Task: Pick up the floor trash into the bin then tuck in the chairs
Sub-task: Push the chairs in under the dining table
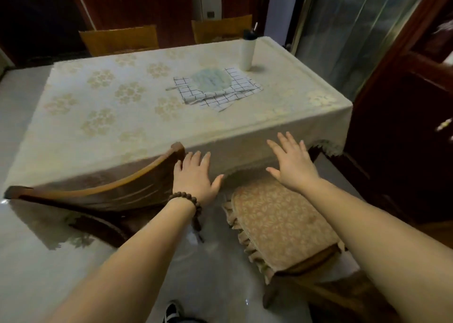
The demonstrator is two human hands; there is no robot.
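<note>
Left hand [193,175] lies flat, fingers spread, against the end of the tucked chair's backrest [103,190], gripping nothing; right hand [291,163] hovers open-palmed above the cushioned chair [282,227], which juts out from the table [147,131] (likely next to push in); no trash or bin in sight.

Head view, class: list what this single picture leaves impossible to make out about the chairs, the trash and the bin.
- Bin and floor trash: neither appears in the head view; they may lie outside the frame.
- Left chair: its seat is hidden under the tablecloth.
- Cushioned chair: its backrest is cut off at the lower right edge.
- Left hand: whether it touches the left chair's backrest is unclear.
- Two far chairs: their seats are hidden behind the table.
</note>
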